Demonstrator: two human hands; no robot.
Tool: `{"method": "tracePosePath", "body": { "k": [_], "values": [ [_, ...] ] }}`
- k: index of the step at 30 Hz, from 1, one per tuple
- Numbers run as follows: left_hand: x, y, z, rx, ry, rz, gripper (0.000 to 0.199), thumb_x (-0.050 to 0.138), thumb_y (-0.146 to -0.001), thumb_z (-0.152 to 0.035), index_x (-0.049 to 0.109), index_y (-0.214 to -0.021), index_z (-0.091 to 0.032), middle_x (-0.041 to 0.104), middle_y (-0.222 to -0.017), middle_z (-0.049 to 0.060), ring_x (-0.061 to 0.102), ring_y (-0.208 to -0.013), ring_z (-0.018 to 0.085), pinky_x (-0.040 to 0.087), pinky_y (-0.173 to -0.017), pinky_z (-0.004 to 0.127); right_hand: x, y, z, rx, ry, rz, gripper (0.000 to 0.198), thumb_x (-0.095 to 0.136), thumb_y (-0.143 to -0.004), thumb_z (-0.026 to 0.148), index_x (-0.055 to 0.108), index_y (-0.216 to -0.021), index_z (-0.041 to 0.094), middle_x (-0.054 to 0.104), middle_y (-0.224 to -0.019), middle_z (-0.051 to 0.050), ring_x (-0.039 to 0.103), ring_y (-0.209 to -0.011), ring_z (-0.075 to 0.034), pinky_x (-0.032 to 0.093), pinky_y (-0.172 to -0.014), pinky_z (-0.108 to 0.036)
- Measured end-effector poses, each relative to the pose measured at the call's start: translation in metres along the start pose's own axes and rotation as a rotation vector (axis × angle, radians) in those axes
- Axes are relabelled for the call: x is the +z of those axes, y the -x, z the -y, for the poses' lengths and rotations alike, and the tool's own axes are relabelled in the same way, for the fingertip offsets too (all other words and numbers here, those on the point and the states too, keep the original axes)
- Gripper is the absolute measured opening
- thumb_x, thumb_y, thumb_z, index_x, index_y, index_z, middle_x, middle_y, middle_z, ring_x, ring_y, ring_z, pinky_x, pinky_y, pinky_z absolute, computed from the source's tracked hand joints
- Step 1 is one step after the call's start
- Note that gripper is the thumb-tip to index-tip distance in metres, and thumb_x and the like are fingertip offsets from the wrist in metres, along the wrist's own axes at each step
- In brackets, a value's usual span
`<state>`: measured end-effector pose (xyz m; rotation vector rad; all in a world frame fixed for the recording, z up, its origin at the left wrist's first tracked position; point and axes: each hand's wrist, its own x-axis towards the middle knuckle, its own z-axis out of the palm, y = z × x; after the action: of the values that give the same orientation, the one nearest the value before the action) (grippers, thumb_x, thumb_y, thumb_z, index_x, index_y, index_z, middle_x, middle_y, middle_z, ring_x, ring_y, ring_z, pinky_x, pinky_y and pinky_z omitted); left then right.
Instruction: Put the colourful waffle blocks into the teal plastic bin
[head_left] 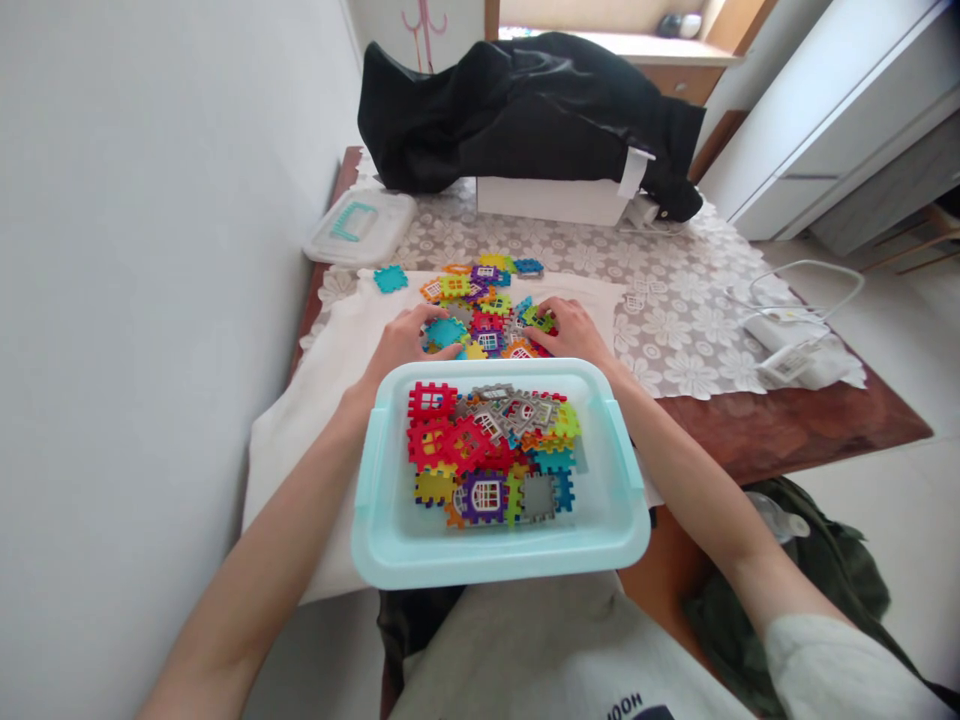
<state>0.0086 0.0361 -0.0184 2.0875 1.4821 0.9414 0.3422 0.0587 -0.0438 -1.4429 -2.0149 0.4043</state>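
Bin (390,530) before tile pile (487,310)

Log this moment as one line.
left hand: on tile pile | right hand: on pile | tub: part-filled

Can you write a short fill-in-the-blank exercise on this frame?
1. Both hands, left hand and right hand, rest on the loose pile of tiles lying on the white ____.
2. The light blue tub nearest the camera holds more ____.
3. The tub's lid lies by the ____ wall.
4. A ____ garment covers the white box.

Missing: cloth; tiles; left; black
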Motion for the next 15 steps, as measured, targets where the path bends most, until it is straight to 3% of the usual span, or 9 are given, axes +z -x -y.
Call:
{"method": "tracePosePath", "body": {
  "k": [6,15],
  "values": [
    [0.0007,0.0016,-0.0032,-0.05,0.074,-0.013,0.064,0.087,-0.078,-0.055,0.066,-0.13,-0.025,0.082,-0.136,0.013,0.078,-0.118,0.034,0.065,-0.099,0.049,0.0013,0.0011,-0.0018,-0.016,-0.051,-0.049,0.018,0.073,-0.088,0.022,0.067,-0.104,0.024,0.078,-0.113,-0.009,0.068,-0.114,-0.031,0.054,-0.103,-0.046],
    [-0.0019,0.0003,-0.0035,-0.111,0.034,0.001,0.066,0.088,-0.075,-0.066,0.069,-0.121,-0.024,0.083,-0.126,0.013,0.079,-0.112,0.034,0.065,-0.1,0.049,0.0028,0.0014,-0.0013,0.018,-0.059,-0.02,0.023,0.081,-0.091,0.035,0.068,-0.107,0.025,0.079,-0.114,-0.01,0.068,-0.117,-0.033,0.055,-0.107,-0.05]
  ]
}}
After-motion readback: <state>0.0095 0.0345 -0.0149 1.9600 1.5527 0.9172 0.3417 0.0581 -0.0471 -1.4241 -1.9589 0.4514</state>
